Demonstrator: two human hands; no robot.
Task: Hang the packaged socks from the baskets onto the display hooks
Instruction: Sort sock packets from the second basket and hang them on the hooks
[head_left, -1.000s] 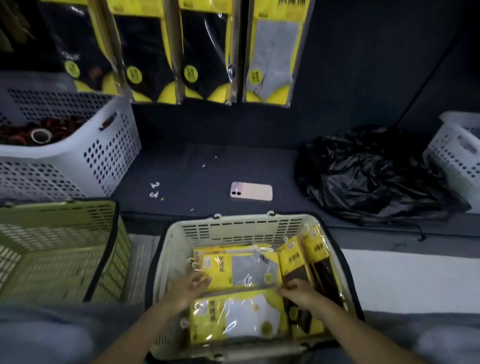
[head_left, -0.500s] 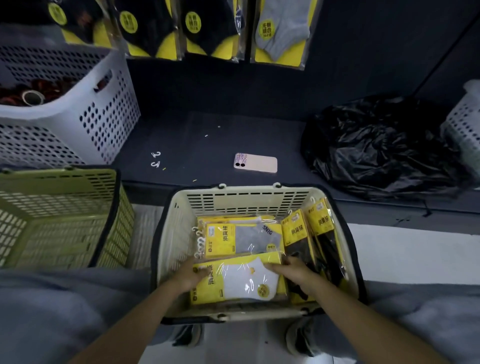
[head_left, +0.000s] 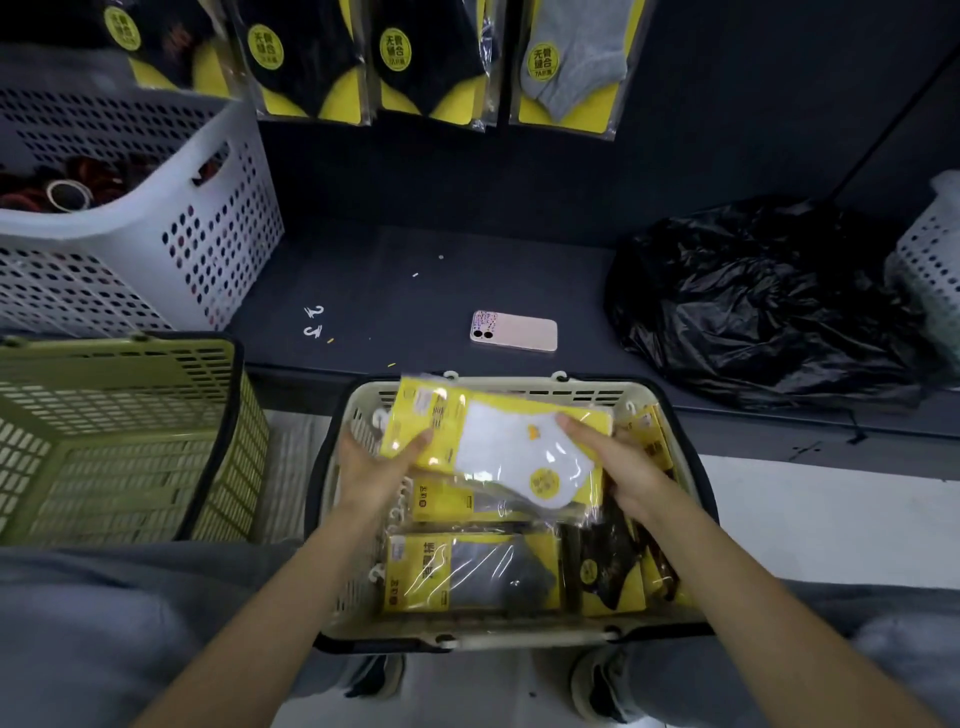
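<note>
In the head view I take the cream basket (head_left: 467, 638) as my landmark; it sits low in the middle, between the person's knees. Both hands work over its far half. The left hand (head_left: 371, 467) grips the left end of the white sock packet (head_left: 498, 447), thumb pressed onto its yellow card. The right hand (head_left: 618, 467) pinches the packet's right end, thumb on top and the other fingers hidden under the plastic. The packet lies tilted between the two hands, above the other packets, and its upper corner overlaps the basket's far rim.

Inside the basket, nearer the person than the held packet, a grey sock packet (head_left: 478, 571) lies flat. Black sock packets (head_left: 608, 566) stand on edge along the right wall.

Left of the basket stands a green basket (head_left: 119, 441). Beyond the far rim runs a dark shelf (head_left: 415, 280), and a phone (head_left: 514, 331) lies face down on it, just past the rim. Two small white hooks (head_left: 313, 322) lie further left on the shelf. A white perforated basket (head_left: 156, 234) sits at the far left, and a crumpled black plastic bag (head_left: 763, 296) at the far right. High above the basket, hanging sock packets (head_left: 311, 57) line the wall, the rightmost one grey (head_left: 571, 62).
</note>
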